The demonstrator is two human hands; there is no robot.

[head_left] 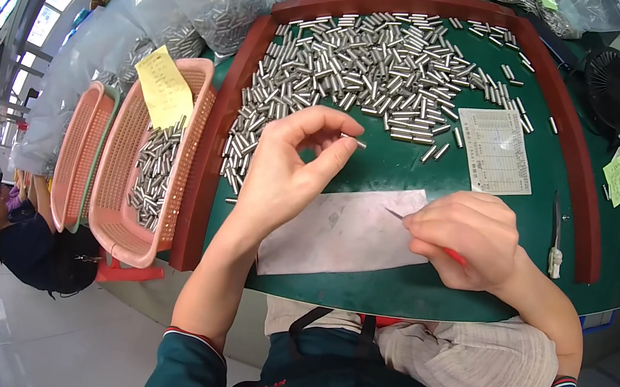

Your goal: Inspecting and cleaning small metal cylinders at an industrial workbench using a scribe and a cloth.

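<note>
Between the thumb and index finger of my left hand is pinched a small metal pin, one end of it showing past the fingertips. My right hand is closed around a slim tool with a red handle; its thin pointed metal tip sticks out to the left, apart from the pin. Below both hands lies a pale, stained cloth on the green table top. Beyond them spreads a large heap of short, shiny metal pins.
A red-brown wooden rim borders the table. At left stand pink baskets, one holding pins and a yellow note. A printed sheet, tweezers and a black fan lie to the right. Bags of pins line the back.
</note>
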